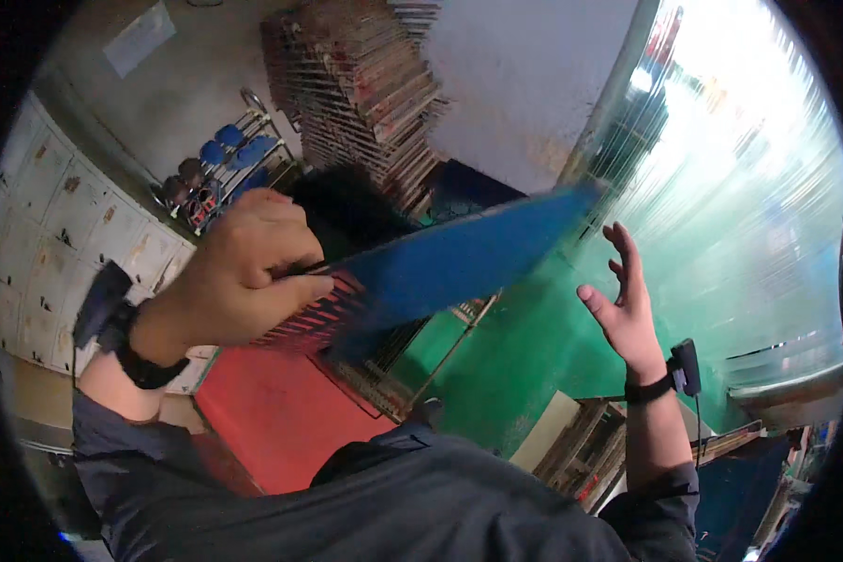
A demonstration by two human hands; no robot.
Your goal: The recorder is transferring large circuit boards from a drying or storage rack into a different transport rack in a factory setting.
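Note:
My left hand (258,272) is closed on the near left edge of a flat blue panel (459,258), thumb on one side and curled fingers on the other. The panel is held aloft and tilted, its far end reaching up to the right. Motion blur smears it, so its exact kind does not show. Beside the thumb, a patch of red and dark stripes (314,314) shows; I cannot tell whether it belongs to the panel. My right hand (623,304) is raised near the panel's far end, apart from it, fingers spread and holding nothing.
A tall stack of thin wooden frames (365,103) leans by the back wall. White lockers (94,211) line the left, near a metal rack (239,150) with blue items. A red surface (286,412) lies below. At right hangs a clear strip curtain (740,187) over green floor (534,347).

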